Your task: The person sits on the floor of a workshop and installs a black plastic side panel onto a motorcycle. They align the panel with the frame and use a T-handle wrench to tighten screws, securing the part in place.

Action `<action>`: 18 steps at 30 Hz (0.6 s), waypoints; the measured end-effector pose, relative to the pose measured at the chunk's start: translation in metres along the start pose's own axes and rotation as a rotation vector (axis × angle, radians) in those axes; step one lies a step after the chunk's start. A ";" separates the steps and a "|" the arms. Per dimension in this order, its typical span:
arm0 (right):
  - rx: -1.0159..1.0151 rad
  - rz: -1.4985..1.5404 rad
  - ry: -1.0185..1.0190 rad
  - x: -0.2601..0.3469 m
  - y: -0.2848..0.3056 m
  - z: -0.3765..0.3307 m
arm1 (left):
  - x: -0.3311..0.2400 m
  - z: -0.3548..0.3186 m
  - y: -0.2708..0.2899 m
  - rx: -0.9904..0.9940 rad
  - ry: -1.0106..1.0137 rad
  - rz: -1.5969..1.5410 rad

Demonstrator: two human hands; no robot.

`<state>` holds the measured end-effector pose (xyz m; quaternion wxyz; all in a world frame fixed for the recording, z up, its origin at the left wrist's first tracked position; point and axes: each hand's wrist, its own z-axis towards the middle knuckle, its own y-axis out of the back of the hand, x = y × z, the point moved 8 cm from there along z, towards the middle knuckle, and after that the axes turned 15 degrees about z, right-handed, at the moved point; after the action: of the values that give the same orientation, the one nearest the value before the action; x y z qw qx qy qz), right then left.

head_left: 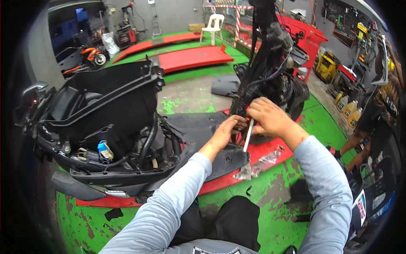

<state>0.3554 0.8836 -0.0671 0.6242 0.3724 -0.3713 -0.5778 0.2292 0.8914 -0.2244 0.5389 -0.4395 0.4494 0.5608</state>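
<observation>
A partly stripped black scooter [270, 84] stands in front of me, its front frame bare. My right hand [269, 116] is closed at the lower part of that frame, around the upper end of a slim silver metal tool [248, 137]. The tool slants down toward me; its upper end is hidden by the fingers, so its exact kind does not show. Close beside it on the left, my left hand [228, 129] has its fingers curled in against the frame. Whatever those fingertips grip is hidden. Below both hands lies the ribbed black footboard [230, 160].
Clear plastic bags [267, 161] lie on the red lift platform [220, 183]. The scooter's open black storage box [114, 101] is at left. A person's arm [354, 142] reaches in at right, near black body panels [376, 190]. A red tool cabinet [311, 38] stands behind.
</observation>
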 end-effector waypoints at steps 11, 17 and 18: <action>-0.041 -0.008 -0.075 0.005 -0.006 0.004 | -0.171 -0.084 -0.047 0.187 -0.262 1.072; -0.189 0.012 -0.137 0.008 -0.006 -0.005 | -0.145 -0.078 -0.088 0.057 -0.092 1.944; -0.152 0.045 -0.164 0.008 -0.007 -0.006 | -0.132 -0.072 -0.091 0.007 -0.173 2.065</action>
<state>0.3578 0.8757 -0.0762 0.6311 0.2671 -0.3844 -0.6186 0.3249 0.7947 -0.1131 -0.1728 0.2033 0.5688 0.7780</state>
